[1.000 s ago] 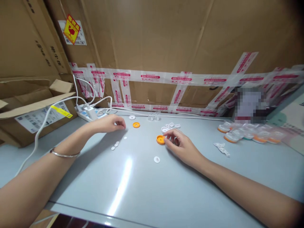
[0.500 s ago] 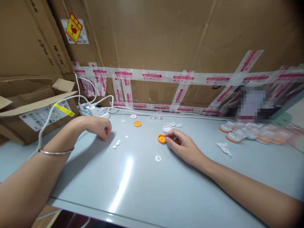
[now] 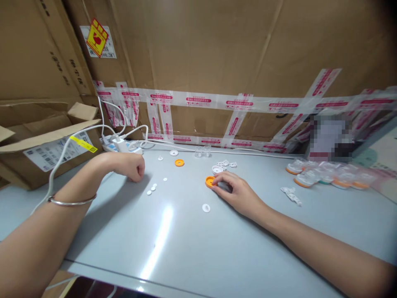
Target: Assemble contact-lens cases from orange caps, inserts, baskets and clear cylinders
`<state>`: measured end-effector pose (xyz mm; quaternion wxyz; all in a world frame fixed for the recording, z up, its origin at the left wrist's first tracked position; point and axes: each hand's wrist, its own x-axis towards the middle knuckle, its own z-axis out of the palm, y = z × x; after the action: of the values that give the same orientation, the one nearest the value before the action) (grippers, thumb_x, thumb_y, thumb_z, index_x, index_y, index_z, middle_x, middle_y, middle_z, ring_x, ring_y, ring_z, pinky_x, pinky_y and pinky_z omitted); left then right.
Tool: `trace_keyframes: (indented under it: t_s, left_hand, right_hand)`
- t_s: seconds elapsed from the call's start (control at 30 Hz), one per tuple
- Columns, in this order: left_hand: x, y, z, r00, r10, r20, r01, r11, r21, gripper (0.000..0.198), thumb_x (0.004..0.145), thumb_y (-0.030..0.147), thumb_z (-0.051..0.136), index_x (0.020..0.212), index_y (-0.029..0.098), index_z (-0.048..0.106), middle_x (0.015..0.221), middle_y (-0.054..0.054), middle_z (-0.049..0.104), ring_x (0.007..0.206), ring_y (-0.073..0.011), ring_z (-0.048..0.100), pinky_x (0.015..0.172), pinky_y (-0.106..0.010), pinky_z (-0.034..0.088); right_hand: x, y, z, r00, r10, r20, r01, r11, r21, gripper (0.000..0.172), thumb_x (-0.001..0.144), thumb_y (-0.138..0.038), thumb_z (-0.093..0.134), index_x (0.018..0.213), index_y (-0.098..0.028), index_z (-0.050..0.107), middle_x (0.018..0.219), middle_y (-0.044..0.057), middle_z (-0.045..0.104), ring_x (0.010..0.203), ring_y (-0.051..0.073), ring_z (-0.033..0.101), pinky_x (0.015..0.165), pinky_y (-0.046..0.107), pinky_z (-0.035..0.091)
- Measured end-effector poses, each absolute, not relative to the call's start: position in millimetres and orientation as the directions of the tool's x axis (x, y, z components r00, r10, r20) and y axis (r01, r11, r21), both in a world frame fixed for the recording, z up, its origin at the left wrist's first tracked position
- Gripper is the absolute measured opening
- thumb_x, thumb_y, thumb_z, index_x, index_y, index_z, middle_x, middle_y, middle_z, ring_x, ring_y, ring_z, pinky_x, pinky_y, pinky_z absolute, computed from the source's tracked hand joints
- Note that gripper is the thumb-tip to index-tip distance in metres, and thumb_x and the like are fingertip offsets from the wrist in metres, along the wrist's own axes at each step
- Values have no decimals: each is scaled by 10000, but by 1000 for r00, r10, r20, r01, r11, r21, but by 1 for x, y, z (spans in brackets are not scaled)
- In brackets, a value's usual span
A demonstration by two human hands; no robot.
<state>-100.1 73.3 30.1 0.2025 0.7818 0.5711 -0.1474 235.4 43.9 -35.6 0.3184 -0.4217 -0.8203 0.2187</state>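
On the far left, an open cardboard box (image 3: 18, 163) is standing beside a power strip (image 3: 133, 151) with white plugs. The person's left hand (image 3: 129, 167) is forming a fist above the grey table (image 3: 186, 252); I cannot tell whether anything is hidden inside it. Just right of it, four small white discs (image 3: 153, 188) are lying loose, with a small white peg (image 3: 160, 158) behind them. Next, a white ring (image 3: 174, 153), an orange ring (image 3: 179, 163) and two clear cups (image 3: 202, 152) are sitting apart, unjoined. A larger white disc (image 3: 206, 208) is lying nearer the person. In the middle, an orange dish (image 3: 209, 182) is resting on the table, and the right hand (image 3: 237, 189) is pinching its right edge between narrowed fingers and thumb. A white dish (image 3: 217, 169) and white cut-outs (image 3: 229, 164) are lying just behind. Farther right, more white pieces (image 3: 290, 196) are waiting. At the far right, several clear domes on coloured bases (image 3: 305, 180) are clustering, looking finished to me; the loose parts are seeming yet to be assembled.
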Motion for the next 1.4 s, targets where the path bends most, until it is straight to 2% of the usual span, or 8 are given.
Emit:
trace_keyframes:
  t_s: [0.2,0.4,0.57,0.67,0.87,1.0,1.23,1.4]
  left_hand:
    - [-99,74,30,294,839,-457,956,-251,154,222,548,206,491,645,152,683,627,-36,653,553,-142,540,498,-202,373]
    - [-98,73,31,282,836,-470,960,-248,133,217,559,217,483,647,157,672,630,-31,645,560,-142,539,495,-201,370]
    - [-95,69,36,274,837,-474,962,-243,126,207,553,204,475,637,150,656,614,-25,630,550,-134,519,479,-192,353]
    - [-93,67,38,269,840,-472,963,-240,120,206,549,200,475,638,147,653,605,-22,625,536,-129,507,465,-189,343]
    - [-95,68,37,280,839,-466,960,-251,125,205,553,213,477,628,146,656,598,-27,626,519,-131,498,454,-199,340]
    - [-98,68,36,277,843,-461,961,-249,121,218,551,220,482,643,149,667,614,-30,637,512,-131,494,450,-203,341]
    - [-95,67,35,281,846,-454,959,-259,112,216,559,207,485,658,151,669,634,-35,651,528,-134,516,459,-198,343]
    - [-92,68,34,324,857,-400,946,-286,154,173,589,214,513,650,166,668,650,-25,663,581,-143,559,493,-193,361]
  right_hand:
    - [238,43,-25,-456,788,415,509,613,-605,82,836,-285,521,807,-226,571,1078,59,613,1080,205,533,938,378,377]
    - [241,50,-34,-471,812,344,542,574,-614,70,823,-274,536,812,-220,580,1005,47,630,1026,198,554,900,361,400]
    - [229,55,-22,-431,780,454,574,625,-530,116,809,-312,556,887,-229,577,999,48,615,992,207,545,894,374,390]
    - [205,71,-9,-524,773,359,599,633,-490,115,802,-304,559,882,-224,584,1008,49,620,1001,219,533,874,373,396]
    - [139,120,-13,-544,800,252,597,581,-553,273,707,-271,658,951,-171,583,1051,90,636,959,220,580,827,360,434]
    - [127,124,-15,-545,797,258,545,571,-614,202,697,-167,644,892,-149,592,960,75,667,895,174,614,818,313,455]
    - [199,52,13,-527,832,172,435,438,-787,225,729,-282,646,941,-209,625,993,39,680,934,166,622,861,327,473]
    - [228,9,3,-517,850,100,465,377,-801,259,679,-291,690,934,-251,670,984,20,685,943,204,624,884,369,472]
